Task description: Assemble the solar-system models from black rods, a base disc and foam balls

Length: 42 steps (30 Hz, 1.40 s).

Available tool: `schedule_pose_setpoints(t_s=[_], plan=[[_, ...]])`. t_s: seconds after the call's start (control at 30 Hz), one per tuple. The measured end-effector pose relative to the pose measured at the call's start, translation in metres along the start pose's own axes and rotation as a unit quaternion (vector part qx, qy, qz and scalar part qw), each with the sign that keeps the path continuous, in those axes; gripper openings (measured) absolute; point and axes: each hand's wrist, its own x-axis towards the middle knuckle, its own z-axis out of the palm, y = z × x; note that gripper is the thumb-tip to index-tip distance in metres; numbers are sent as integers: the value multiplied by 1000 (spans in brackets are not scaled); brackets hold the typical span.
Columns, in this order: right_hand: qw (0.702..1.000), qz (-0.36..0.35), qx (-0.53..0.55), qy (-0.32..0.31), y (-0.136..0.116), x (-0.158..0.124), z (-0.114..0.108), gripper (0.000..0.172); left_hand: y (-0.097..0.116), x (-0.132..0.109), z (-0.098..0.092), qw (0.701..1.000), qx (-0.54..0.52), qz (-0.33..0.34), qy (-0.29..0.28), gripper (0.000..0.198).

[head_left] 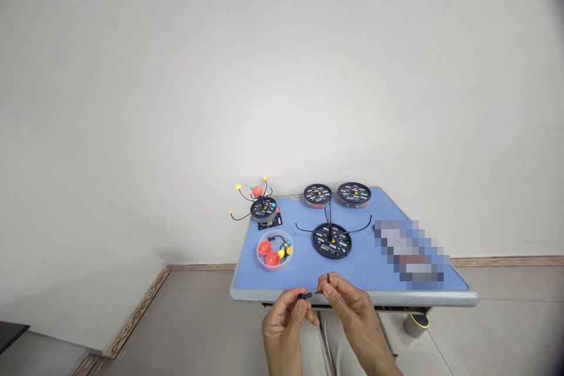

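In front of the table's near edge, my left hand (285, 318) pinches a short black plastic connector (305, 296) between thumb and fingers. My right hand (350, 304) grips a thin black rod (328, 278), whose tip points at the connector; whether the two touch I cannot tell. Beyond my hands lies a round black printed base (332, 249) with several thin curved black arms rising from its centre. To its left, a clear round tub (259, 261) holds two red half-spheres (272, 258), small coloured balls (288, 251) and a black curved arm.
On the blue table (304, 276), an assembled planet model (263, 209) stands at the back left over a black card (274, 221). Two round black-topped containers (318, 194) sit by the wall. A pixelated object (409, 252) lies at right. A dark cylinder (416, 325) is below the table.
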Motion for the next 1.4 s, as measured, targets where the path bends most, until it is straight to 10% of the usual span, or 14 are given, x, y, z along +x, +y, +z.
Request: schedule_pose_setpoints(t_s=[0.33, 0.6, 1.4], plan=[[985, 89, 140, -53, -4, 1, -1, 41, 3, 4, -5, 999, -28, 2, 20, 38], [864, 191, 428, -186, 1, 4, 0, 40, 10, 3, -4, 999, -36, 8, 30, 41], [768, 230, 545, -246, 2, 6, -7, 41, 13, -8, 2, 994, 29, 90, -56, 29]])
